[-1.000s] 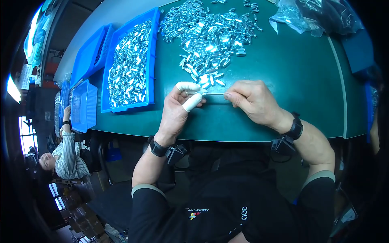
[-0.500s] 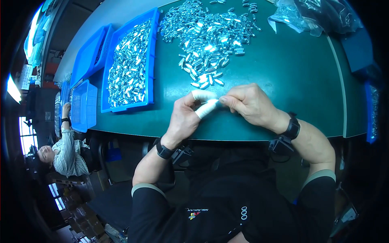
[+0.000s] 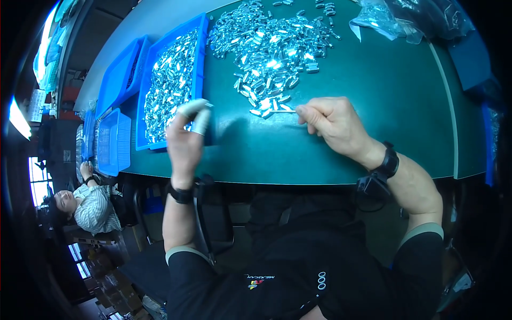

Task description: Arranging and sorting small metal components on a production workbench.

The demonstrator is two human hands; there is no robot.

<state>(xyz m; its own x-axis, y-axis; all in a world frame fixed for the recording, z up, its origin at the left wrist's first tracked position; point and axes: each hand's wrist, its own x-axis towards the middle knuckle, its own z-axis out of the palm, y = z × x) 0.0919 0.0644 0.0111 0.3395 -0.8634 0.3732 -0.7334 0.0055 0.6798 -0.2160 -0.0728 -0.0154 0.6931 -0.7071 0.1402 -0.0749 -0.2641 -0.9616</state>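
My left hand (image 3: 184,144), with white coverings on thumb and forefinger, hovers at the right wall of a blue tray (image 3: 201,69) filled with small shiny metal pieces. Its thumb and forefinger come together at the tips, where a small shiny metal piece (image 3: 209,105) shows, slightly blurred. On the green table (image 3: 384,106), my right hand (image 3: 336,125) pinches a thin pale stick (image 3: 284,111). The stick points left, its far end at the near edge of a loose heap of metal pieces (image 3: 272,64).
Left of the filled tray stand another blue tray (image 3: 114,80) and a blue basket (image 3: 114,141). Clear plastic bags (image 3: 410,21) lie at the far right, near a raised table strip (image 3: 447,106). Another person (image 3: 96,205) sits at far left.
My left hand has moved left, away from my right hand, to the tray's edge. My right hand has shifted slightly up, and the stick now shows, reaching the heap.
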